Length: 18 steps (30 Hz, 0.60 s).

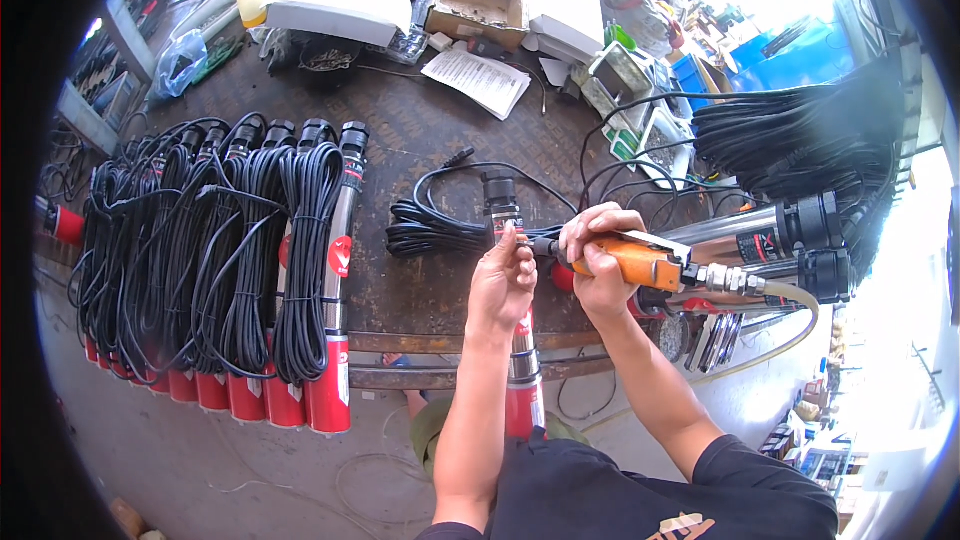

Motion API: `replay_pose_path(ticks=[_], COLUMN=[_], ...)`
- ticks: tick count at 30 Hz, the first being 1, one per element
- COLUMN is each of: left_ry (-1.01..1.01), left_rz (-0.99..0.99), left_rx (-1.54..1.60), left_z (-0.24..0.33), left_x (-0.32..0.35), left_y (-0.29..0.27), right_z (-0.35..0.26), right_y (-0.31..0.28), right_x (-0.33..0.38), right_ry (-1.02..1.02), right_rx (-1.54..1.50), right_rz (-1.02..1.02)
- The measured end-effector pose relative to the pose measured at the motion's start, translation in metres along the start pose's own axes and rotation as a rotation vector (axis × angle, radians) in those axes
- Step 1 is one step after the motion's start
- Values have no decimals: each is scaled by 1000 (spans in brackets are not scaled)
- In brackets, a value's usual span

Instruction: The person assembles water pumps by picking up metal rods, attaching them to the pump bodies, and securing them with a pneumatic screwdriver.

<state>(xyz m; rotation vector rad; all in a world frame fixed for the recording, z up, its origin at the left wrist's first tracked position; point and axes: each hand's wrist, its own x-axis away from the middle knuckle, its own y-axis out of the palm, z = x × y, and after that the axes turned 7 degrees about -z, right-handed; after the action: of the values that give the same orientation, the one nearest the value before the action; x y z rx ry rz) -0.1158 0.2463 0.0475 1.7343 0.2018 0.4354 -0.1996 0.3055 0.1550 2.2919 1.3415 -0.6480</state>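
My right hand [600, 250] is wrapped round an orange air screwdriver [640, 262], held level with its nose pointing left. A pale hose [800, 298] runs from the fitting at its rear. In front of me lies a cylindrical submersible pump [503, 202] with a black top, a steel body and a red lower end reaching past the table edge. My left hand [503, 280] is closed over the pump's middle, thumb and fingers at the screwdriver's tip; what they pinch is hidden. A coiled black cable [435, 230] lies just left of the pump's upper end.
Several finished-looking pumps with bundled black cables [310, 230] stand in a row at left. More steel pumps [770, 230] and a large cable pile [800, 135] lie at right. Papers [477, 80], an open cardboard box [478, 5] and a parts bowl [330, 58] sit at the back.
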Motion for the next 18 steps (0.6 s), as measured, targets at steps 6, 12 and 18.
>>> replay_pose_path(ticks=[6, 12, 18], left_ry=[7, 3, 32], left_rz=[351, 299, 232], left_rx=[-106, 191, 322], left_z=[-6, 6, 9], left_x=[-22, -51, -69], left_y=[8, -2, -28], right_z=[27, 72, 94], right_y=[-11, -29, -33], right_x=[8, -3, -14], right_ry=[6, 88, 223], right_rx=[169, 247, 83], right_rz=[-136, -123, -1])
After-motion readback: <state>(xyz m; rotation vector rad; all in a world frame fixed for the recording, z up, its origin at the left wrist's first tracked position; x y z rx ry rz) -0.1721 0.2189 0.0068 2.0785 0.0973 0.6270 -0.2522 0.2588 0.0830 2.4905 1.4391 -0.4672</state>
